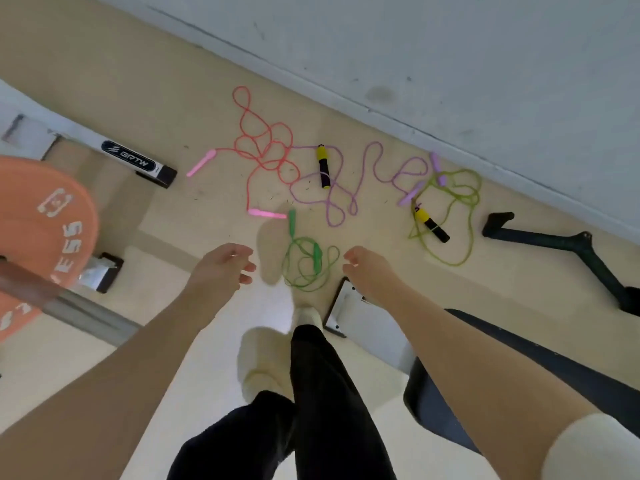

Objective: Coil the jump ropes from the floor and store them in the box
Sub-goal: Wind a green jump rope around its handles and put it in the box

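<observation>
Beige flooring (166,109) runs up to a pale grey wall (450,46), and four jump ropes lie loose on it, none coiled. The red rope (263,140) sprawls in tangled loops farthest out, its two pink handles at the near and left ends. Its loops overlap the purple rope (332,202), which snakes to the right toward two lilac handles. Crossing that end is the yellow-green rope (460,216), a wide open loop with one yellow-and-black handle (431,225) lying inside it; a second yellow-and-black handle (323,166) lies apart, among the purple strands. Nearest the person is the green rope (304,265), bunched in a small heap with its green handles on top.

Both hands hang above the floor, either side of the green heap. The left hand (225,265) is spread loosely, fingers slightly curled, with nothing in it. The right hand (363,268) is curled more tightly but also has hold of nothing (its fingertips are partly turned away).

Around the ropes: an orange weight plate (38,230) on a barbell crowds the left edge, a black equipment foot (138,161) with a white logo sits beyond it, a black angled bar (568,244) lies at right by the wall, and a dark bench pad (519,375) is under the right forearm. The person's dark trousers and pale slippers (266,362) fill the bottom centre. No box shows.
</observation>
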Tool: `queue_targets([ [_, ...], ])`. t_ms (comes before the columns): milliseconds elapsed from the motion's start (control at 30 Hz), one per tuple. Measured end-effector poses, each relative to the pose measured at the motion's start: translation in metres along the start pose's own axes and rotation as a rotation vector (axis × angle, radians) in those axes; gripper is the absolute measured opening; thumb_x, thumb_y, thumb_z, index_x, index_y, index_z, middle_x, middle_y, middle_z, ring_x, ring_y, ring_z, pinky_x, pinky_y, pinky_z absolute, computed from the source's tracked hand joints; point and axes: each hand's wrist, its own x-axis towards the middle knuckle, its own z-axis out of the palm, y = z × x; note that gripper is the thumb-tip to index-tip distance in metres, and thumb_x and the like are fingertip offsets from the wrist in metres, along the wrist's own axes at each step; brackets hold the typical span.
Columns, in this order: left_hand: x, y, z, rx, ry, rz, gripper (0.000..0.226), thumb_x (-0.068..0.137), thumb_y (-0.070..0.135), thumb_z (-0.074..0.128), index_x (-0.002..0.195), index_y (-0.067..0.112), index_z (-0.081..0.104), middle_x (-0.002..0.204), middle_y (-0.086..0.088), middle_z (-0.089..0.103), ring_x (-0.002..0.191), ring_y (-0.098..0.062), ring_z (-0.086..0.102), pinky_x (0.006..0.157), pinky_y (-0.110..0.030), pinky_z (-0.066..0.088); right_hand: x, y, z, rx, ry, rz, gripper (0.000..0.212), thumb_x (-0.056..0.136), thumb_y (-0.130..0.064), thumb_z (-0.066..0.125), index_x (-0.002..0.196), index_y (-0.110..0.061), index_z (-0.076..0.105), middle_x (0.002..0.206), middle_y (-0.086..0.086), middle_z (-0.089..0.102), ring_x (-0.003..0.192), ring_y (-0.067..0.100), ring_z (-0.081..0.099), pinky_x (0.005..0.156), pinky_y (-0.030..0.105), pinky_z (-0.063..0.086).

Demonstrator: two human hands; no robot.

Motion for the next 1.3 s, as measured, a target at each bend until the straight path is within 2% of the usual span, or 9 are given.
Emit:
queue_targets([
  [167,0.128,-0.053,0.026,0.076,-0.057,-0.083,0.029,0.092,-0.001,0.04,0.109,0.018,0.054,0.079,-0.002,0.062,0.065,-0.016,0.054,0.062,-0.023,0.04,0.104,0.028,0.06,-0.145,-0.047,0.163,0.032,0.094,-0.013,0.039,0.123,-0.006,0.05,0.125,0.016,0.055,0.115,0.033,0.052,0.094,0.036,0.043],
  [367,0.266,-0.143,0.064,0.4,-0.226,0.028,0.033,0.088,-0.007,0.035,0.087,0.02,0.053,0.087,-0.005,0.059,0.066,-0.02,0.054,0.062,-0.023,0.044,0.222,0.082,0.144,-0.171,-0.104,0.172,0.034,0.097,-0.008,0.033,0.127,-0.009,0.049,0.125,0.011,0.055,0.113,0.026,0.052,0.091,0.028,0.041],
  [567,0.399,-0.208,0.107,0.802,-0.394,0.293,0.053,0.085,-0.009,0.039,0.13,0.018,0.048,0.122,-0.002,0.059,0.09,-0.02,0.054,0.079,-0.025,0.042,0.347,0.115,0.22,-0.208,0.087,0.111,0.027,0.099,-0.013,0.033,0.122,-0.008,0.047,0.12,0.012,0.043,0.09,0.03,0.053,0.077,0.034,0.044],
  [733,0.465,-0.226,0.15,1.548,-0.427,0.72,0.07,0.088,-0.004,0.038,0.149,0.023,0.016,0.159,-0.003,0.007,0.143,-0.026,0.015,0.115,-0.039,0.018,0.416,0.141,0.24,-0.452,0.284,0.073,0.039,0.096,-0.015,0.043,0.133,-0.009,0.032,0.135,0.011,0.034,0.115,0.029,0.043,0.082,0.035,0.043],
  [800,0.481,-0.234,0.164,1.61,-0.37,0.908,0.055,0.09,0.001,0.037,0.143,0.014,0.032,0.153,-0.013,0.023,0.141,-0.029,0.02,0.114,-0.042,0.021,0.434,0.146,0.244,-0.419,0.291,0.118,0.038,0.093,-0.016,0.049,0.127,-0.009,0.036,0.129,0.013,0.038,0.111,0.03,0.044,0.079,0.034,0.041],
  [900,0.488,-0.237,0.172,1.709,-0.335,1.137,0.033,0.075,0.005,0.035,0.084,0.002,0.067,0.083,-0.016,0.063,0.087,-0.033,0.063,0.089,-0.043,0.05,0.443,0.143,0.247,-0.355,0.204,0.153,0.025,0.089,-0.013,0.053,0.112,-0.009,0.044,0.111,0.012,0.047,0.1,0.029,0.05,0.069,0.033,0.036],
  [967,0.479,-0.226,0.167,1.661,-0.396,1.025,0.027,0.079,0.003,0.036,0.083,0.002,0.062,0.078,-0.012,0.061,0.08,-0.031,0.06,0.083,-0.042,0.051,0.431,0.138,0.241,-0.224,0.155,0.133,0.011,0.089,-0.016,0.051,0.095,-0.01,0.044,0.091,0.008,0.048,0.085,0.027,0.049,0.066,0.032,0.036],
  [1100,0.448,-0.203,0.144,1.139,-0.411,0.383,0.014,0.099,0.012,0.032,0.108,0.007,0.043,0.087,-0.012,0.055,0.073,-0.025,0.047,0.065,-0.033,0.037,0.384,0.119,0.205,0.286,0.247,0.177,0.007,0.089,-0.014,0.05,0.095,-0.01,0.047,0.077,0.007,0.056,0.069,0.023,0.047,0.055,0.029,0.036],
  [1300,0.362,-0.092,0.09,0.499,-0.332,0.097,0.019,0.092,0.007,0.046,0.075,0.014,0.052,0.055,0.002,0.046,0.049,-0.02,0.04,0.047,-0.026,0.03,0.268,0.044,0.09,0.961,0.08,0.174,0.015,0.091,-0.012,0.054,0.079,-0.011,0.061,0.055,0.002,0.05,0.044,0.007,0.043,0.044,0.013,0.033],
])
